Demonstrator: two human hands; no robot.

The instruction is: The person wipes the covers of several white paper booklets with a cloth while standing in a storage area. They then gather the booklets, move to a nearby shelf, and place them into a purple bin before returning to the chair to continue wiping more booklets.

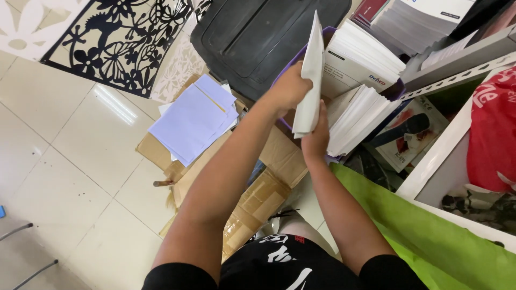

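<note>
**Folded white sheet gripped in both hands above the purple basket**

Head view: left hand (290, 86) clenched around the upper middle of a folded white sheet (310, 70), held upright and edge-on just in front of the purple basket (290, 64). Right hand (316, 138) closed on the sheet's lower end, directly below the left. Inside the basket and to its right, stacks of white leaflets (361, 59), fanned and tilted. Left of the basket, a pile of pale lilac papers (192, 119) on flattened cardboard (269, 188). Behind the basket, a black case (252, 32). Right of the basket, a white shelf frame (457, 139); below it, green cloth (424, 225).
</note>
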